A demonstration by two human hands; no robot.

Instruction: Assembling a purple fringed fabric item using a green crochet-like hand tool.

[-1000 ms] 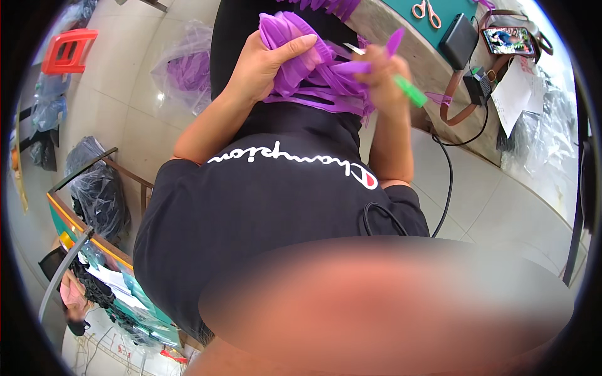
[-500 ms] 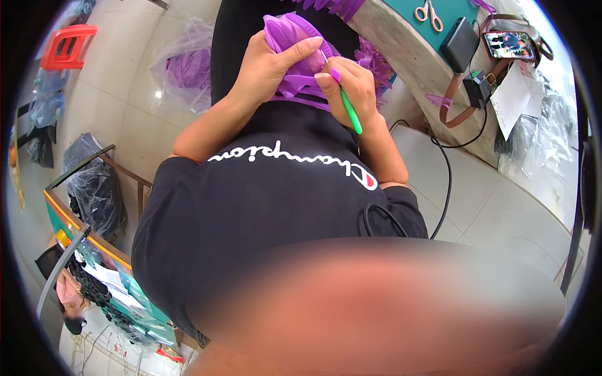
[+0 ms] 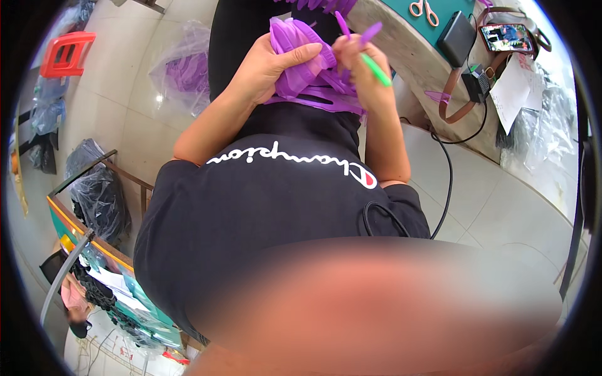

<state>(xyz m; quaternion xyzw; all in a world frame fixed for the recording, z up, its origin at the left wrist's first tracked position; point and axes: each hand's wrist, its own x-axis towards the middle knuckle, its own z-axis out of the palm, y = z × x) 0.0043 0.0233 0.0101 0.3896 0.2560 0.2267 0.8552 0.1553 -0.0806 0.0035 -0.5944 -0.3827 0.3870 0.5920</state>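
Note:
My left hand (image 3: 266,66) is closed around a bundle of soft, glossy purple rubbery pieces (image 3: 298,75), with its thumb pressed on top. To its right, my right hand (image 3: 367,69) grips a slim tool with a bright green handle (image 3: 376,70); its tip is hidden and the fingers are partly blurred. A thin purple strip (image 3: 370,32) sticks up from the same hand. More purple pieces with slots (image 3: 313,100) lie across my lap, below the hands. Whether the right fingers touch the bundle is hard to tell.
At the upper right, a worktop holds pink-handled scissors (image 3: 424,11), a black box (image 3: 456,39), a phone (image 3: 506,37), a brown strap (image 3: 450,94) and papers (image 3: 515,94). A clear bag of purple pieces (image 3: 185,72) lies on the floor, left, with a red stool (image 3: 68,54) beyond.
My right hand has moved right and up, away from the bundle, with the green-handled tool and purple strips. The left hand still holds the bundle, shifted slightly right.

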